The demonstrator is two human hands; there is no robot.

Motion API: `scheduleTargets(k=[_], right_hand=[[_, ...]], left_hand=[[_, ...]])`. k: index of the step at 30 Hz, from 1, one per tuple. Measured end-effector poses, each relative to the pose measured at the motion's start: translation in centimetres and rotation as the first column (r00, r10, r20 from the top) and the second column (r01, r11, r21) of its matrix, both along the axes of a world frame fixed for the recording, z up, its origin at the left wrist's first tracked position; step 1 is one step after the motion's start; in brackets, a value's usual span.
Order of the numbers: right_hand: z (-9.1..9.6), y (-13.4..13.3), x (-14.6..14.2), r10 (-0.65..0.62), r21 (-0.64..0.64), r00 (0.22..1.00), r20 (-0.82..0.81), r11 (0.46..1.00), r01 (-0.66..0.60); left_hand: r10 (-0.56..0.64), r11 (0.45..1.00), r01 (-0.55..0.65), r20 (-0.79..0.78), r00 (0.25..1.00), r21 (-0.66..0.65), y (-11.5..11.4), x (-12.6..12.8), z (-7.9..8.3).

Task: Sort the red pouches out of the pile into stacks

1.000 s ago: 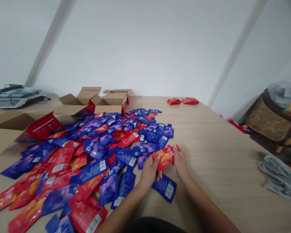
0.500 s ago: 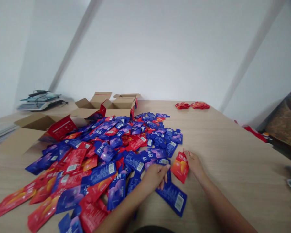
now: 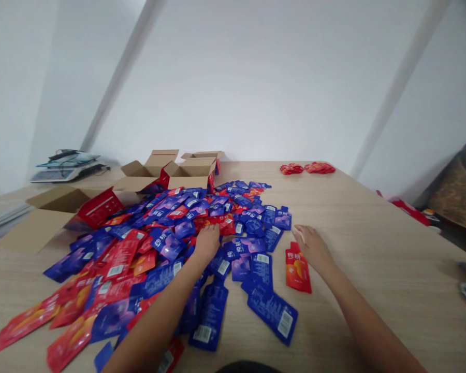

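Red and blue spouted pouches (image 3: 169, 243) lie in a wide heap on the table. My left hand (image 3: 208, 242) reaches into the middle of the heap, its fingers closed on a red pouch (image 3: 227, 225) with orange fruit on it; the fingertips are partly hidden. On the right, a single red pouch (image 3: 298, 270) lies flat, spout away from me. Just beside its upper end my right hand (image 3: 311, 244) hovers with loosely stretched fingers and nothing in them. Between the hands, a blue pouch (image 3: 272, 313) lies barcode up.
Open cardboard boxes (image 3: 192, 168) stand behind the heap, and another open box (image 3: 54, 202) is at its left. A scale (image 3: 60, 171) with things on top sits at the far left. Two bundles of red pouches (image 3: 320, 168) lie at the back right.
My left hand has moved away and left into the heap, onto a red pouch. My right hand has let go of its red pouch, which now lies straighter on the table.
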State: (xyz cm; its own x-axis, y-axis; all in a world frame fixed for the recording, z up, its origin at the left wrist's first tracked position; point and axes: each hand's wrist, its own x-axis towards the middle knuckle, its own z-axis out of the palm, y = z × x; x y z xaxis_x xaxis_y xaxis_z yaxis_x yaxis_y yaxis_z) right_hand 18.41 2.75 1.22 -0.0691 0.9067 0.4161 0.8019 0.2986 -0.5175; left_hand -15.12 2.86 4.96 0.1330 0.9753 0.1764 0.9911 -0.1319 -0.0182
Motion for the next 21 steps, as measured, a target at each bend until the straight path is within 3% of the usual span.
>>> scheduleTargets(k=[2,4,6,8,10,12,16,21], right_hand=[[1.3,-1.0,-1.8,0.072,0.024,0.993,-0.093,0.997,-0.07],[2.6,-1.9,-3.9,0.139,-0.004,0.955,-0.261,0.989,-0.145],[3.6,-2.6,-5.8,0.17,-0.073,0.868,-0.467,0.971,-0.23],[3.9,-3.0,-7.1,0.168,-0.148,0.752,-0.637,0.931,-0.333],[3.4,-3.3,-7.8,0.115,-0.198,0.663,-0.74,0.904,-0.378],[2.6,-3.7,-8.0,0.032,-0.214,0.618,-0.786,0.923,-0.32],[1.5,-5.0,-7.7,-0.037,-0.164,0.598,-0.8,0.973,-0.16],[2.1,-5.9,-8.1,-0.089,-0.14,0.592,-0.801,0.989,-0.041]], left_hand=[[0.005,1.0,-0.007,0.117,0.993,0.016,-0.6,0.4,1.7],[-0.031,0.999,0.031,0.353,0.935,0.005,-1.4,1.3,3.3],[-0.063,0.981,0.169,0.659,0.75,-0.099,-2.2,2.7,4.2],[0.045,0.891,0.382,0.883,0.467,-0.247,-3.0,4.4,4.3],[0.234,0.765,0.553,0.943,0.238,-0.33,-3.8,6.3,3.6],[0.345,0.699,0.63,0.931,0.118,-0.339,-4.5,8.1,2.5],[0.363,0.698,0.641,0.929,0.068,-0.32,-4.9,10.1,0.7],[0.333,0.765,0.576,0.942,0.028,-0.288,-3.9,9.7,1.0]])
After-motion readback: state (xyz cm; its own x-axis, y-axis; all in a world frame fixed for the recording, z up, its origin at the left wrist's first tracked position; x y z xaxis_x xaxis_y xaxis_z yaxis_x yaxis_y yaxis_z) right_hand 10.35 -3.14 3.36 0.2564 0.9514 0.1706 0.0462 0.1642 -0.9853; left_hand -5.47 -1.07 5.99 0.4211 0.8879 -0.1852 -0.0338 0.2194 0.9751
